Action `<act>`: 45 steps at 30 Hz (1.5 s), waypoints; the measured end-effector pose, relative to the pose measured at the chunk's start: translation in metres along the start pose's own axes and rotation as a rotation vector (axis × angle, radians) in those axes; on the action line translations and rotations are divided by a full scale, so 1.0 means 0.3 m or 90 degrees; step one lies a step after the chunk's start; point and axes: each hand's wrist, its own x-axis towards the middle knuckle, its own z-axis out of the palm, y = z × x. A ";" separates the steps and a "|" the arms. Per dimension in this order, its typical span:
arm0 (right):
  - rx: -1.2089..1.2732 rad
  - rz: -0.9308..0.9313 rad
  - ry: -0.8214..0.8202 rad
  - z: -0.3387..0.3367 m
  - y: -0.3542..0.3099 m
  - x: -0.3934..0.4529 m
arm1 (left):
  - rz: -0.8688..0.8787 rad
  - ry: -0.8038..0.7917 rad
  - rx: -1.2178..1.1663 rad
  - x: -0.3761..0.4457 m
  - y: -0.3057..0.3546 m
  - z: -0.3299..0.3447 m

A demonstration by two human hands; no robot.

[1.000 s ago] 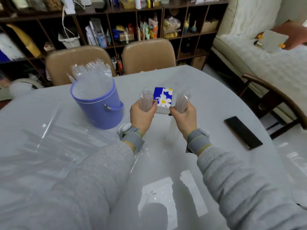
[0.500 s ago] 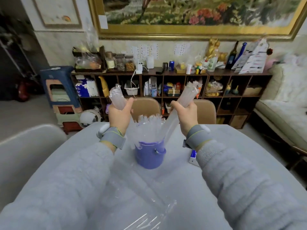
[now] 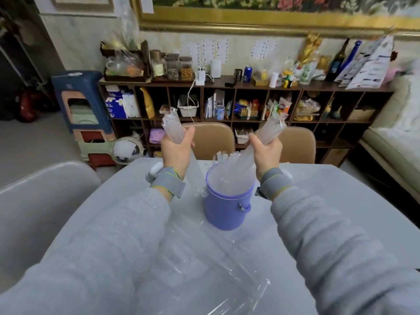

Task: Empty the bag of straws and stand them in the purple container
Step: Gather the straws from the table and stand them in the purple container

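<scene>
The purple container stands on the table straight ahead, with several clear wrapped straws upright in it. My left hand grips a bundle of clear straws just left of the container, raised above rim height. My right hand grips a second bundle of straws to the right; its lower ends reach down into the container. The clear plastic bag lies crumpled flat on the table between my forearms.
The table has a pale grey cover. Two tan chairs stand behind it, and a grey chair back sits close on the left. A cluttered dark shelf unit lines the wall. A sofa is at right.
My head tilted up from the tabletop to the room. Both hands rose with their straw bundles and moved to either side of the container; the right bundle's ends now dip into it.
</scene>
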 end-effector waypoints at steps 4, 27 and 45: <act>-0.079 -0.032 -0.069 0.002 0.069 0.001 | 0.004 -0.005 -0.022 0.004 -0.002 0.056; -0.678 -0.474 -0.395 -0.105 0.262 0.078 | 0.021 -0.095 0.030 -0.007 -0.137 0.246; -0.302 -0.028 -0.299 -0.117 0.326 0.058 | -0.083 -0.072 0.088 -0.048 -0.415 0.333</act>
